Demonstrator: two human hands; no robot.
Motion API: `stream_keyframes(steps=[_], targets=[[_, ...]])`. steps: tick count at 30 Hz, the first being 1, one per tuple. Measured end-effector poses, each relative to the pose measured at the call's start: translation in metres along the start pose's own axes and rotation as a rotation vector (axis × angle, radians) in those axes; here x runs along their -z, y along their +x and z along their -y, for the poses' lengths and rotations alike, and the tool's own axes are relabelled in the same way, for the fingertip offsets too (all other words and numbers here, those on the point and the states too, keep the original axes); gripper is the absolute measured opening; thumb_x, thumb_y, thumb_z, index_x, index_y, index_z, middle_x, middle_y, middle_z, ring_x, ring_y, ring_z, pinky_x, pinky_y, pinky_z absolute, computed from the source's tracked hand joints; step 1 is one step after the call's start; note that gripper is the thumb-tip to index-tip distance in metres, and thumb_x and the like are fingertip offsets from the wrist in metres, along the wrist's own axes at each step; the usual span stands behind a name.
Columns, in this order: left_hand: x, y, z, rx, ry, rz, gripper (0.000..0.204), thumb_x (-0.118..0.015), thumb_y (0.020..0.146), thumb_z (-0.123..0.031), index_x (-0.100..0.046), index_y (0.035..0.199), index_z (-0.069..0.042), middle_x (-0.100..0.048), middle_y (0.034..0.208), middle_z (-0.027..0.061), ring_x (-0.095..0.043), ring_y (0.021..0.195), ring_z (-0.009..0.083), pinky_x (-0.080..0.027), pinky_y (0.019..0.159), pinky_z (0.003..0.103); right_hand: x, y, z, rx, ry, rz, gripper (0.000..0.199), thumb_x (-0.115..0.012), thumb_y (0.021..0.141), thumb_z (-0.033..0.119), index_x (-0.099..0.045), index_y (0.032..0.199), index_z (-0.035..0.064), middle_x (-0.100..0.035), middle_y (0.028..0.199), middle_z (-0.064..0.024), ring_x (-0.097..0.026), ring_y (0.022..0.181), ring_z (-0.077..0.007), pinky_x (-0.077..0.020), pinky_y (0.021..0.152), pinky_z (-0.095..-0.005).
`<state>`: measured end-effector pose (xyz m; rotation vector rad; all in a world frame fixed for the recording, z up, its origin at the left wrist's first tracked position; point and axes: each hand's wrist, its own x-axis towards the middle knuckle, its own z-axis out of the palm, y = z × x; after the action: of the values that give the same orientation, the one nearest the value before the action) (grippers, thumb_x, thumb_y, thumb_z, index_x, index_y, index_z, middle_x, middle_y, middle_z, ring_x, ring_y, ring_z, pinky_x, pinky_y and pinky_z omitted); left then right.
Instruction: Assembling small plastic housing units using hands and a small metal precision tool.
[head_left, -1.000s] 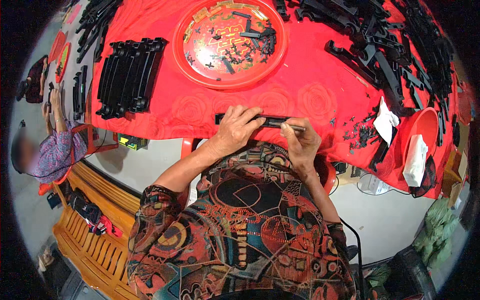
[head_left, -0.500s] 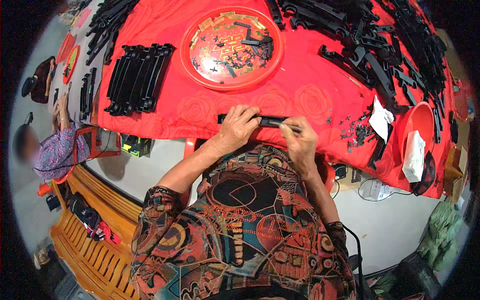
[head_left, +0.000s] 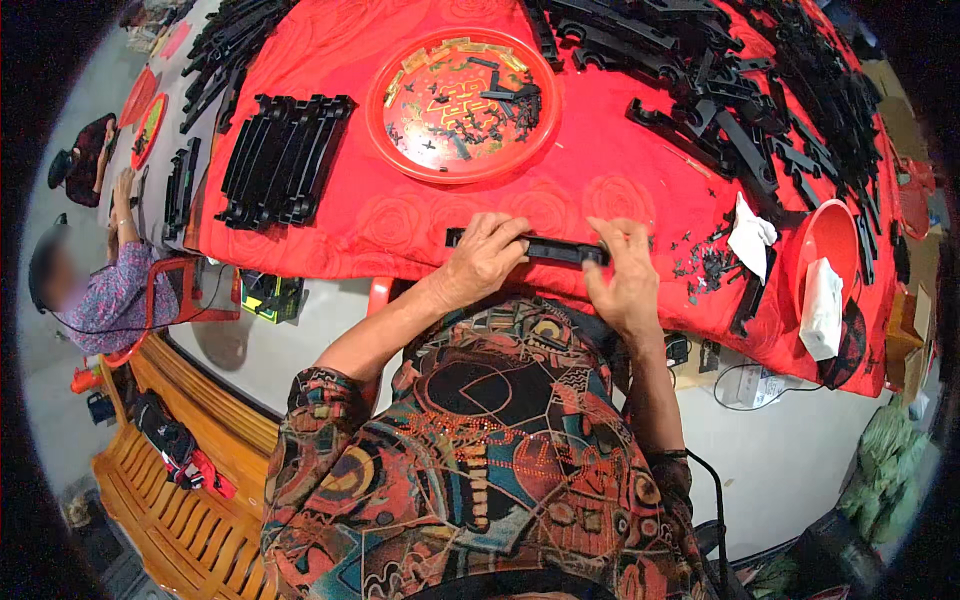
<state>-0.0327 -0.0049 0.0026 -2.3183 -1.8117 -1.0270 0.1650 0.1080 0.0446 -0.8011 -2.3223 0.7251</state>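
A long black plastic bar (head_left: 562, 249) lies level near the front edge of the red cloth, right in front of me. My left hand (head_left: 485, 258) is closed over its left part, fingers bent across the top, with the bar's tip showing beyond them. At the other end, my right hand (head_left: 625, 272) has thumb and fingertips around the bar's right end. Beyond my hands sits a round red tray (head_left: 376, 140) with small black pieces, several short black strips and gold-coloured strips along its far rim.
A row of similar black bars (head_left: 280, 160) lies at left. Larger heaped black parts (head_left: 740, 130) fill the right. Small black bits (head_left: 708, 268), a white tissue (head_left: 752, 238), a red basin (head_left: 830, 240) and a white packet (head_left: 822, 310) lie nearby. Another person (head_left: 110, 290) sits far left.
My right hand has turned and opened out from a tight pinch on a thin greyish thing to the bar's right end. The bar has shifted slightly right and tilted.
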Motion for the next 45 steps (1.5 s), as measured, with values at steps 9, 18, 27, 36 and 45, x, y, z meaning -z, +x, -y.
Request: stream_keyframes(steps=[9,18,27,36,45], targets=[[0.01,0.04,-0.014,-0.33,0.153,0.051,0.015,-0.054,0.072,-0.018,-0.057,0.079,-0.005,-0.055,0.111,0.0125,-0.05,0.101,0.0261,-0.039,0.086,0.042,0.039,-0.007,0.006,-0.115,-0.274,0.486,0.03,-0.068,0.073,0.023,-0.056,0.096,0.0083,-0.057,0.089,-0.012,-0.06,0.075,-0.0336,-0.0469,0.061,-0.044],[0.007,0.112,0.021,-0.706,0.11,0.583,0.012,-0.054,0.074,-0.022,-0.061,0.076,-0.012,-0.051,0.109,0.0091,-0.044,0.111,0.0249,-0.035,0.091,0.042,-0.029,-0.043,0.025,-0.479,-0.213,0.213,0.045,-0.068,0.073,0.043,-0.052,0.08,0.0008,-0.06,0.07,-0.0205,-0.061,0.069,-0.0395,-0.0458,0.06,-0.0478],[-0.003,0.099,0.036,-0.675,0.074,0.531,0.017,-0.054,0.075,-0.023,-0.064,0.084,-0.011,-0.05,0.116,0.0093,-0.044,0.112,0.0265,-0.036,0.091,0.041,-0.037,-0.032,0.026,-0.482,-0.008,0.278,0.05,-0.072,0.072,0.041,-0.052,0.079,-0.0043,-0.058,0.066,-0.0199,-0.061,0.065,-0.0352,-0.0462,0.06,-0.0446],[-0.007,0.055,-0.011,0.014,0.003,0.058,0.036,-0.067,0.072,-0.029,-0.058,0.098,-0.006,-0.052,0.098,0.0125,-0.05,0.091,0.0296,-0.043,0.075,0.041,-0.004,-0.044,-0.014,-0.491,0.273,0.084,0.029,-0.063,0.083,0.027,-0.055,0.075,0.0004,-0.056,0.065,-0.0139,-0.054,0.057,-0.023,-0.043,0.054,-0.0348],[-0.021,0.017,-0.052,0.386,-0.07,0.22,0.041,-0.064,0.071,-0.006,-0.049,0.109,0.004,-0.052,0.097,0.0188,-0.054,0.091,0.035,-0.044,0.08,0.042,0.004,-0.015,-0.018,-0.632,0.54,-0.28,0.032,-0.042,0.096,0.029,-0.058,0.091,0.0006,-0.058,0.073,-0.0052,-0.051,0.059,-0.012,-0.0417,0.055,-0.0261]])
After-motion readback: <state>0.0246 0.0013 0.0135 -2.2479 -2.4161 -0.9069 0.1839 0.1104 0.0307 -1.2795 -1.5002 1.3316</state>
